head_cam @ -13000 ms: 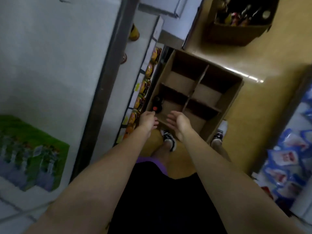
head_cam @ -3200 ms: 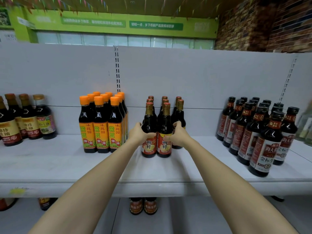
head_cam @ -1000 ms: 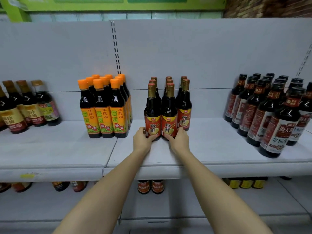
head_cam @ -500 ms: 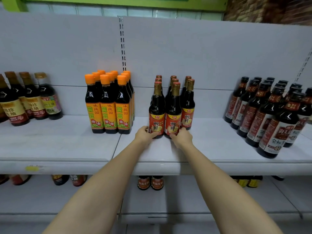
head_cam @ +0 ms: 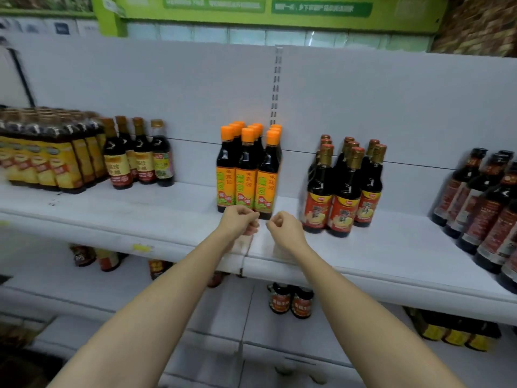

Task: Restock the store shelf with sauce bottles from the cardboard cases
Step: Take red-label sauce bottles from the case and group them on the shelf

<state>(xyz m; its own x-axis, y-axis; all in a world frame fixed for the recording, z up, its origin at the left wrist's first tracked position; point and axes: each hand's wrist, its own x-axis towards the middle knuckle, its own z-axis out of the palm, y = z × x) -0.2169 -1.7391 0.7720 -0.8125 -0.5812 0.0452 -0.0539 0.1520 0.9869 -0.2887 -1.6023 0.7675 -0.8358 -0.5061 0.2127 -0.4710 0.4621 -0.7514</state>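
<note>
Several dark sauce bottles with gold caps and red labels (head_cam: pixel 342 191) stand in a tight group on the white shelf (head_cam: pixel 363 247), right of centre. My left hand (head_cam: pixel 240 222) and my right hand (head_cam: pixel 284 228) hover over the shelf's front part, both loosely curled and holding nothing. They are just in front of the orange-capped bottles (head_cam: pixel 247 172) and to the left of the red-label group, touching neither. No cardboard case is in view.
Yellow-label bottles (head_cam: pixel 50 161) and a few brown-capped ones (head_cam: pixel 137 158) fill the shelf's left. Dark bottles with black caps (head_cam: pixel 486 203) crowd the right end. A lower shelf holds two short jars (head_cam: pixel 291 302) and yellow packs (head_cam: pixel 453 331).
Both hands have let go of the front red-label bottles and pulled back from them, fingers curled. The view has swung left, so the bottle group now lies to the right.
</note>
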